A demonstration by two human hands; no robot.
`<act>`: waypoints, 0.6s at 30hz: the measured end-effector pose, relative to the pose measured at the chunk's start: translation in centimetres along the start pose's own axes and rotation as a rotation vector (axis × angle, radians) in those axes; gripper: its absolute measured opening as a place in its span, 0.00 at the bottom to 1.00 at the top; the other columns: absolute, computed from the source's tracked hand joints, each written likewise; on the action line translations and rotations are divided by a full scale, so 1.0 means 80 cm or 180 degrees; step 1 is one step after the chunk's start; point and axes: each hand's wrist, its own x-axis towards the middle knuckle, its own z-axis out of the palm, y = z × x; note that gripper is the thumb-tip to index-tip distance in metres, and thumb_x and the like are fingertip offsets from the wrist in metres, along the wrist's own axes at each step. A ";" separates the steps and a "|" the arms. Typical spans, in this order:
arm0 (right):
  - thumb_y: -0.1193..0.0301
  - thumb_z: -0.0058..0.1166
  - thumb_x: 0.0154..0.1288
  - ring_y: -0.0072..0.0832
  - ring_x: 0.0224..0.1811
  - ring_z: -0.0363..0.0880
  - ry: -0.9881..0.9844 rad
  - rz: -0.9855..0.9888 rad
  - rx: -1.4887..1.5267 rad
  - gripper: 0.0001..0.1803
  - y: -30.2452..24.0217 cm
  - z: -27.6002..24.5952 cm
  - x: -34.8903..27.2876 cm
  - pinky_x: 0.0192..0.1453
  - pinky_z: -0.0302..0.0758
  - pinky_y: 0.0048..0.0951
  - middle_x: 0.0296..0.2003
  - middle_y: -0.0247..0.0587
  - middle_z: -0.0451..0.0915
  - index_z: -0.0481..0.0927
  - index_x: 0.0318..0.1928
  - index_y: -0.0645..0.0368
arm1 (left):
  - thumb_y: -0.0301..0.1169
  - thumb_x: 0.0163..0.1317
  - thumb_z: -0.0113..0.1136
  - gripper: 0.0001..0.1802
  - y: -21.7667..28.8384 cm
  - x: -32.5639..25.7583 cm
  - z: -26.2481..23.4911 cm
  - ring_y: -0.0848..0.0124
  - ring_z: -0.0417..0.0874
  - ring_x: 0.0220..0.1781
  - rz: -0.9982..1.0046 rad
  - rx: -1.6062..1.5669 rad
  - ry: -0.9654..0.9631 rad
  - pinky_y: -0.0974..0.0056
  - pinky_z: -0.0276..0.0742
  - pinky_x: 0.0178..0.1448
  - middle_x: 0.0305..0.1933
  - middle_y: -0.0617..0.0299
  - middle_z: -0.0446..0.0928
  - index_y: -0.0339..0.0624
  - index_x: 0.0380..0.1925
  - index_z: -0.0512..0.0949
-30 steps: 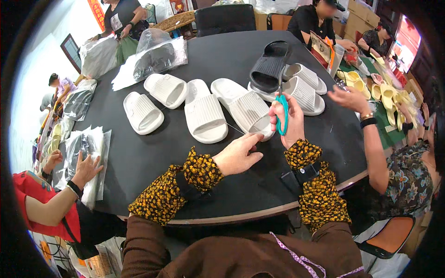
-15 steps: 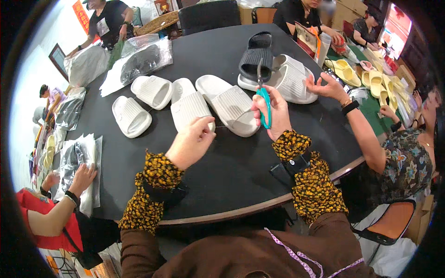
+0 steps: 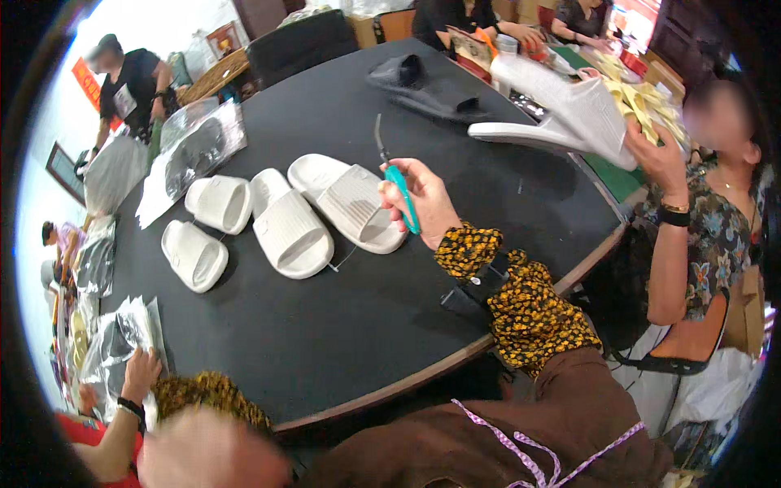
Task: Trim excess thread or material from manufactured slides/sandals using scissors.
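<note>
My right hand (image 3: 427, 207) grips small teal-handled scissors (image 3: 399, 191), blade pointing up, just above the nearest white slipper (image 3: 350, 203). Three more white slippers lie to its left on the black round table (image 3: 342, 333): one large (image 3: 289, 228) and two small (image 3: 220, 203) (image 3: 194, 255). My left hand (image 3: 207, 451) is a blurred shape close to the camera at the lower left, beyond a yellow-patterned sleeve; its fingers cannot be made out. It is off the table and touches none of the slippers.
A person at the right lifts a white slipper (image 3: 565, 114) over the table's edge. Black slippers (image 3: 423, 89) lie at the far side. Clear bags (image 3: 195, 146) hold dark slippers at the back left. Another person's hand (image 3: 138, 374) rests on a bag at the lower left.
My left hand has come off the table and drawn back toward the camera. My right hand raised the scissors. The person at the right picked up a white slipper.
</note>
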 end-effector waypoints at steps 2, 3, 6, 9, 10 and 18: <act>0.69 0.56 0.60 0.15 0.20 0.71 -0.0024 0.0037 -0.0008 0.20 0.001 0.000 0.001 0.19 0.68 0.17 0.28 0.35 0.74 0.69 0.51 0.59 | 0.28 0.56 0.49 0.07 0.002 0.006 0.003 0.67 0.76 0.24 0.1096 0.0475 0.0727 0.64 0.75 0.30 0.24 0.56 0.76 0.42 0.19 0.71; 0.68 0.57 0.60 0.15 0.20 0.71 -0.0063 0.0050 0.0037 0.20 0.000 0.000 0.000 0.19 0.68 0.17 0.27 0.35 0.74 0.69 0.51 0.59 | 0.28 0.56 0.49 0.07 -0.001 0.003 -0.001 0.67 0.76 0.24 0.1294 0.0572 0.0844 0.64 0.75 0.30 0.24 0.56 0.76 0.42 0.20 0.71; 0.68 0.57 0.60 0.16 0.21 0.71 0.0055 0.0049 -0.0187 0.21 0.000 -0.013 -0.002 0.19 0.68 0.17 0.27 0.35 0.74 0.68 0.51 0.61 | 0.27 0.56 0.49 0.07 -0.017 -0.004 -0.015 0.68 0.76 0.23 0.1694 0.0560 0.0861 0.64 0.75 0.30 0.24 0.56 0.76 0.42 0.20 0.72; 0.68 0.57 0.60 0.16 0.21 0.70 -0.0064 -0.0038 -0.0101 0.21 0.002 -0.006 -0.001 0.19 0.68 0.17 0.28 0.36 0.74 0.68 0.51 0.62 | 0.27 0.56 0.50 0.06 -0.008 0.004 -0.018 0.68 0.76 0.23 0.1758 0.0540 0.0739 0.64 0.75 0.30 0.24 0.57 0.76 0.41 0.21 0.72; 0.67 0.57 0.60 0.15 0.21 0.70 -0.0094 -0.0001 -0.0096 0.22 0.002 -0.005 -0.001 0.18 0.68 0.17 0.28 0.36 0.74 0.68 0.51 0.62 | 0.27 0.56 0.50 0.06 -0.009 0.006 -0.019 0.68 0.76 0.23 0.1793 0.0538 0.0703 0.64 0.75 0.30 0.24 0.57 0.76 0.41 0.21 0.72; 0.69 0.56 0.60 0.15 0.21 0.71 -0.0070 0.0059 -0.0102 0.23 0.000 -0.006 -0.004 0.18 0.68 0.17 0.30 0.36 0.74 0.66 0.53 0.64 | 0.26 0.55 0.50 0.05 -0.010 0.009 -0.021 0.69 0.75 0.23 0.2080 0.0480 0.0515 0.64 0.74 0.30 0.24 0.58 0.75 0.40 0.23 0.74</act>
